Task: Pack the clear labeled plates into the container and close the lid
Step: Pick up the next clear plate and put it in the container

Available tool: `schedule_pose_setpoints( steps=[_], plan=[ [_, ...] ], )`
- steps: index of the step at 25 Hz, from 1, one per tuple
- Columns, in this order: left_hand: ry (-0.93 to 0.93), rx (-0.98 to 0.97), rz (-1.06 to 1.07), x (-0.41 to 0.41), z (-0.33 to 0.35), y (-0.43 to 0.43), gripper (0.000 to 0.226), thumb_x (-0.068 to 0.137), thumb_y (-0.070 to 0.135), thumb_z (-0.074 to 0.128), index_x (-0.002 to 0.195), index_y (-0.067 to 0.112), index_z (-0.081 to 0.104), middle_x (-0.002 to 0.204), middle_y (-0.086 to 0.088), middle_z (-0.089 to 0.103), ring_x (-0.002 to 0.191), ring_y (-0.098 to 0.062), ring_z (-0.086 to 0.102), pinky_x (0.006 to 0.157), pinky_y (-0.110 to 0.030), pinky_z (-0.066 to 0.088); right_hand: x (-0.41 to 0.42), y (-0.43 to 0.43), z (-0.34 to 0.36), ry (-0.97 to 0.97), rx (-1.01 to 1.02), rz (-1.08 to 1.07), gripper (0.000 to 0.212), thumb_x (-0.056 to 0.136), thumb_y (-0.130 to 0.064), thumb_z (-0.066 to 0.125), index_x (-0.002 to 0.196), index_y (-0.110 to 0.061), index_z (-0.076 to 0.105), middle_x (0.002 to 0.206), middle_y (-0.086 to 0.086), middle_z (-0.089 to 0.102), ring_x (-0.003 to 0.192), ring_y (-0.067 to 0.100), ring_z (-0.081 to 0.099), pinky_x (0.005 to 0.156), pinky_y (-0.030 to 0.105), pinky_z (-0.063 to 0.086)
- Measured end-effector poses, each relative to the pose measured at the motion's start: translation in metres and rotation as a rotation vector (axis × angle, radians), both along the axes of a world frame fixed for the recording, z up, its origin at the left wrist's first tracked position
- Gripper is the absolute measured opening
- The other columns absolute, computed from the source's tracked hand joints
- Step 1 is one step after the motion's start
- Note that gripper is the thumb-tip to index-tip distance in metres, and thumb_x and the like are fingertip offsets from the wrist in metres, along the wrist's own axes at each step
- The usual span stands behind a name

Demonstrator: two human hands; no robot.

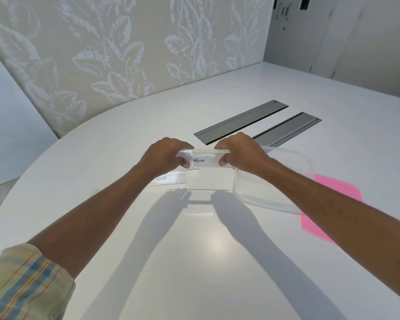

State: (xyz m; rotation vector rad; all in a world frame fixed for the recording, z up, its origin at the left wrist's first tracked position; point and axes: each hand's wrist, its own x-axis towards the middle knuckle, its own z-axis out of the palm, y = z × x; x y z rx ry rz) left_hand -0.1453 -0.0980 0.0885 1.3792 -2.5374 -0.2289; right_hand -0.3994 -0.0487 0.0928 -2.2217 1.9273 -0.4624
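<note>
With fingers [183,163] of left hand [164,155] and right hand [238,153] pinching the 2 ends of the clear PENGUIN plate [203,160], held above the surface [194,250] just left of the open container [286,162], carry level over the rim and lower flat, avoiding the pink lid [333,188].

- A white table [194,262] with a rounded edge carries everything.
- Two grey panels [240,121] sit flush in its top.
- A clear container [286,155] stands right of centre.
- A pink lid [335,188] lies flat, seemingly partly under the container.
- A flat clear plate [169,179] lies left; its label is blurred.
</note>
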Motion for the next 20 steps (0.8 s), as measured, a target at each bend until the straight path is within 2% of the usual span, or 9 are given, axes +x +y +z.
schedule_pose_setpoints(
  steps=[2, 6, 9, 13, 16, 18, 20],
  plan=[
    [0.019, -0.009, -0.043, -0.024, 0.006, -0.001, 0.048, 0.087, 0.025, 0.082, 0.133, 0.035, 0.073, 0.119, 0.007, 0.077, 0.089, -0.020, 0.059, 0.075, -0.035, 0.046, -0.024, 0.009, 0.008, 0.006, -0.014, -0.037, 0.032, 0.077, -0.018, 0.084, 0.107, -0.028, 0.080, 0.087, -0.003, 0.071, 0.087, 0.023, 0.066, 0.072, 0.034, 0.054],
    [0.065, 0.006, -0.149, -0.069, 0.014, 0.000, 0.044, 0.086, 0.018, 0.082, 0.127, 0.031, 0.076, 0.114, 0.008, 0.079, 0.099, -0.022, 0.065, 0.078, -0.038, 0.053, -0.072, 0.024, 0.018, 0.004, -0.050, -0.091, 0.033, 0.078, -0.017, 0.085, 0.108, -0.029, 0.081, 0.080, -0.005, 0.067, 0.085, 0.023, 0.064, 0.064, 0.031, 0.044],
    [0.074, 0.004, -0.224, -0.102, 0.015, -0.001, 0.036, 0.086, 0.012, 0.079, 0.120, 0.027, 0.077, 0.110, 0.006, 0.079, 0.099, -0.025, 0.067, 0.074, -0.037, 0.052, -0.102, 0.034, 0.023, 0.001, -0.041, -0.142, 0.037, 0.078, -0.017, 0.085, 0.112, -0.031, 0.081, 0.088, -0.002, 0.075, 0.081, 0.021, 0.065, 0.072, 0.036, 0.056],
    [0.039, -0.003, -0.269, -0.142, 0.014, -0.001, 0.034, 0.089, 0.003, 0.072, 0.116, 0.022, 0.077, 0.109, 0.002, 0.080, 0.103, -0.025, 0.068, 0.082, -0.043, 0.057, -0.136, 0.045, 0.019, 0.006, -0.030, -0.181, 0.033, 0.077, -0.015, 0.086, 0.107, -0.028, 0.081, 0.087, -0.001, 0.077, 0.071, 0.017, 0.062, 0.071, 0.035, 0.056],
    [-0.013, 0.035, -0.266, -0.167, 0.008, -0.003, 0.043, 0.088, -0.005, 0.063, 0.112, 0.027, 0.076, 0.100, 0.005, 0.079, 0.096, -0.025, 0.071, 0.073, -0.045, 0.061, -0.156, 0.050, 0.012, -0.010, 0.011, -0.236, 0.033, 0.079, -0.015, 0.086, 0.109, -0.027, 0.079, 0.094, 0.000, 0.077, 0.081, 0.022, 0.068, 0.077, 0.040, 0.058],
    [-0.041, 0.056, -0.271, -0.179, 0.002, -0.006, 0.048, 0.087, -0.009, 0.060, 0.113, 0.028, 0.076, 0.098, 0.006, 0.079, 0.094, -0.025, 0.073, 0.072, -0.045, 0.063, -0.167, 0.052, 0.005, -0.021, 0.019, -0.254, 0.033, 0.080, -0.015, 0.086, 0.110, -0.027, 0.079, 0.096, -0.001, 0.076, 0.087, 0.024, 0.067, 0.074, 0.036, 0.054],
    [-0.067, 0.054, -0.275, -0.189, -0.004, -0.009, 0.047, 0.089, -0.007, 0.062, 0.118, 0.027, 0.076, 0.104, 0.005, 0.080, 0.102, -0.027, 0.072, 0.077, -0.044, 0.062, -0.175, 0.051, -0.002, -0.035, 0.020, -0.247, 0.034, 0.079, -0.012, 0.086, 0.109, -0.026, 0.079, 0.093, -0.005, 0.070, 0.089, 0.023, 0.063, 0.070, 0.032, 0.046]
  ],
)
